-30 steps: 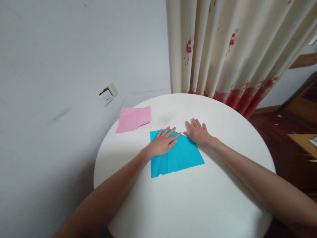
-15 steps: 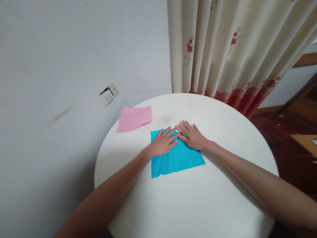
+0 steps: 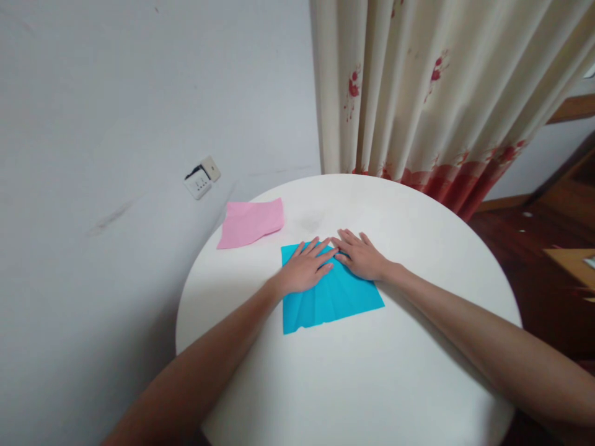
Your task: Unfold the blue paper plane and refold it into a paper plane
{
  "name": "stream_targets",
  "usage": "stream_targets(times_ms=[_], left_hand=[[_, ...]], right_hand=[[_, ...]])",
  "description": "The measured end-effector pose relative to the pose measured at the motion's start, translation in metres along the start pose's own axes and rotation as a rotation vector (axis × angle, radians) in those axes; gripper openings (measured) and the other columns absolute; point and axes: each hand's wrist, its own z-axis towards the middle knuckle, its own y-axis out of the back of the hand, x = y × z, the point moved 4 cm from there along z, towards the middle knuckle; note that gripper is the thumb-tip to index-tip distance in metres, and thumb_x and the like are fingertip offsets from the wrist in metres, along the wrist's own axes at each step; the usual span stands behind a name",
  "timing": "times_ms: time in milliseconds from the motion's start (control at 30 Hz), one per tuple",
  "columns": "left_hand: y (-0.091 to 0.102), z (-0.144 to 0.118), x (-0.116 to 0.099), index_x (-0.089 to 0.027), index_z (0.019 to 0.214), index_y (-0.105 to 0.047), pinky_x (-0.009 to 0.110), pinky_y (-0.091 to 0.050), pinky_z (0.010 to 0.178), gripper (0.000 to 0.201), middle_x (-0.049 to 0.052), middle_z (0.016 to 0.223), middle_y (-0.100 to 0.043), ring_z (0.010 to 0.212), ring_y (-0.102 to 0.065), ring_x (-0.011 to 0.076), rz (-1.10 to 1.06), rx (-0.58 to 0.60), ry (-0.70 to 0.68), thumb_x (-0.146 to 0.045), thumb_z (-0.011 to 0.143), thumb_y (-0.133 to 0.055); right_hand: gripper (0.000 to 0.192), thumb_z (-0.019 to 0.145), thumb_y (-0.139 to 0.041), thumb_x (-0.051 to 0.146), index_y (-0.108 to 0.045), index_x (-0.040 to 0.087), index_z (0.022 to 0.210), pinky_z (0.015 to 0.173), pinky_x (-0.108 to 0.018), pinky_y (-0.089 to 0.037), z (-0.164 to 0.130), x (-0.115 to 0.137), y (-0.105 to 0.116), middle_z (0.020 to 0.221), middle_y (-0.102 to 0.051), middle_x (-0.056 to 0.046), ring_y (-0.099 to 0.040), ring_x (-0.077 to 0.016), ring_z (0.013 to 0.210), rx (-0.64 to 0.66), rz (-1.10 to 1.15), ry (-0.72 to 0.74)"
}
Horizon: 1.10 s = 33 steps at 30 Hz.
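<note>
The blue paper [image 3: 332,297] is a bright turquoise sheet, roughly square, lying flat on the round white table [image 3: 372,384] a little left of its middle and turned slightly so its near edge slopes up toward the right. Several faint parallel creases run across it from its near edge toward its far edge. Its far part is covered by two flat palms, so only the near half and the far-left corner show.

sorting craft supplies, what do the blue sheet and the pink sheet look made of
Blue sheet: likely thin matte paper; it lies flat with sharp straight creases. Pink sheet: probably similar thin paper, matte, with soft wrinkles and a slightly lifted edge; tissue can't be ruled out.
</note>
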Motion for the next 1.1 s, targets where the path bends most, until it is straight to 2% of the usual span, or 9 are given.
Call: stream_targets(times_ms=[1100], left_hand=[[-0.0008, 0.0002, 0.0001, -0.034, 0.155, -0.026, 0.052, -0.007, 0.121, 0.061, -0.002, 0.165, -0.015, 0.152, -0.007, 0.0262, 0.011, -0.005, -0.004, -0.060, 0.101, -0.014]], right_hand=[[0.055, 0.104, -0.023, 0.040, -0.032, 0.019, 0.154, 0.118, -0.057, -0.017, 0.0011, -0.0024, -0.0022, 0.162, -0.024, -0.014, -0.018, -0.0297, 0.150, -0.017, -0.016, 0.024]])
